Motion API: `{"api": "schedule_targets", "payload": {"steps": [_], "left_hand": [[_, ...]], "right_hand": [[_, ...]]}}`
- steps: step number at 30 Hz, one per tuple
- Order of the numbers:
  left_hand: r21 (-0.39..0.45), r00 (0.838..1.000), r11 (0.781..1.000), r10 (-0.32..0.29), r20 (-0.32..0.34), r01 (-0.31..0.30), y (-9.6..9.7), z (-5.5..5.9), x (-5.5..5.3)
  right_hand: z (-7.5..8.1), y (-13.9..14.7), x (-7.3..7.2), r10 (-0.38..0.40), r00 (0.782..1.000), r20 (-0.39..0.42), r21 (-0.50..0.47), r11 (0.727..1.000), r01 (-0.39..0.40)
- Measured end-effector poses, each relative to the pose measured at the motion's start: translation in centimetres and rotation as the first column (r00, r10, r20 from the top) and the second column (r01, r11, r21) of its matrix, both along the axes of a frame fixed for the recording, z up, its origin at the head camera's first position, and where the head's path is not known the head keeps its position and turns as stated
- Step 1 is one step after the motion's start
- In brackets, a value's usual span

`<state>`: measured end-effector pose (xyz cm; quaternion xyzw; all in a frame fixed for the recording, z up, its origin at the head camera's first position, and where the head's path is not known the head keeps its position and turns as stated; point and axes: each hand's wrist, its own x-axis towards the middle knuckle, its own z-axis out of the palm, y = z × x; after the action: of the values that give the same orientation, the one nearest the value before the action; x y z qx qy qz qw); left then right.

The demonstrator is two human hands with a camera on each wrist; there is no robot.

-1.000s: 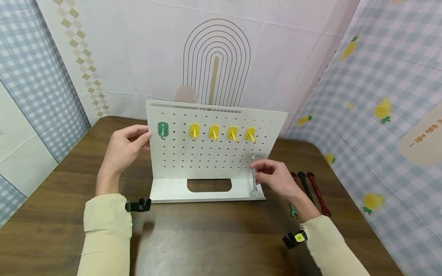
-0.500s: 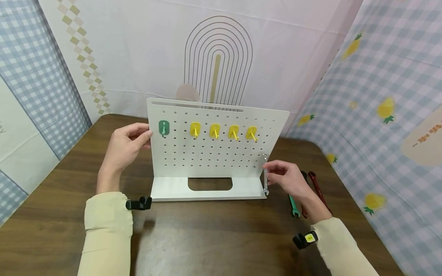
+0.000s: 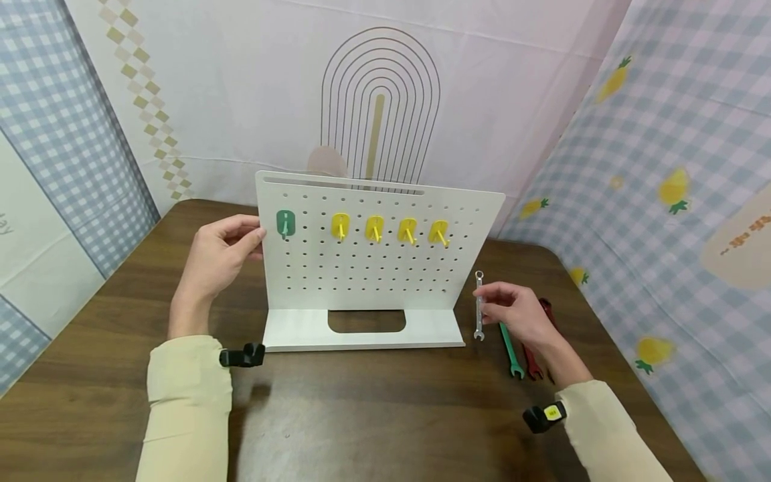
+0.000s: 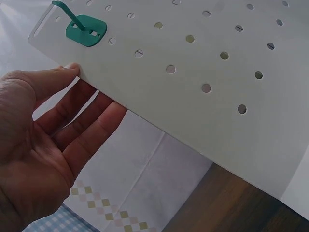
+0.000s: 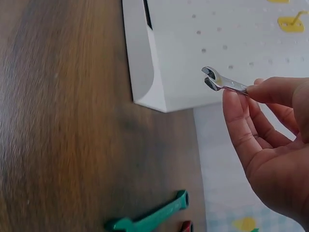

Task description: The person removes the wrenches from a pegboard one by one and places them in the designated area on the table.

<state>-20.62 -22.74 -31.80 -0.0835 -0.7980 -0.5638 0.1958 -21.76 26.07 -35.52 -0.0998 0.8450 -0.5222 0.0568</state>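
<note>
A white pegboard (image 3: 361, 268) stands upright on its base. At its left edge my left hand (image 3: 213, 258) holds the board, the thumb on the front face and the fingers behind, as the left wrist view confirms. My right hand (image 3: 512, 311) pinches a silver combination wrench (image 3: 478, 325) between thumb and fingers, just right of the board and apart from it. The wrench is upright in the head view, ring end up and open end down. Its open jaw end (image 5: 212, 79) sticks out of the grip in the right wrist view.
A green hook (image 3: 286, 223) sits at the board's upper left, with several yellow hooks (image 3: 375, 229) to its right. On the brown table (image 3: 361, 415) lie a green wrench (image 3: 512, 351) and red wrenches (image 3: 533, 365), partly under my right hand. Patterned cloth (image 3: 662, 268) borders the table.
My right hand has carried the silver wrench rightward, from in front of the board to beyond its right edge. My left hand has kept its hold on the board.
</note>
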Motion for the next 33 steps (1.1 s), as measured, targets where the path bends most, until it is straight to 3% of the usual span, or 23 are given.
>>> {"api": "schedule_targets", "payload": {"steps": [6, 33], "left_hand": [[-0.007, 1.0, 1.0, 0.0, -0.008, 0.0, -0.5, -1.0, -0.9], [0.01, 1.0, 1.0, -0.007, 0.003, 0.007, -0.5, -1.1, -0.8]], "right_hand": [[-0.6, 1.0, -0.2, -0.005, 0.999, 0.037, 0.035, 0.999, 0.004], [-3.1, 2.2, -0.4, -0.03, 0.989, 0.148, 0.19, 0.982, 0.001]]}}
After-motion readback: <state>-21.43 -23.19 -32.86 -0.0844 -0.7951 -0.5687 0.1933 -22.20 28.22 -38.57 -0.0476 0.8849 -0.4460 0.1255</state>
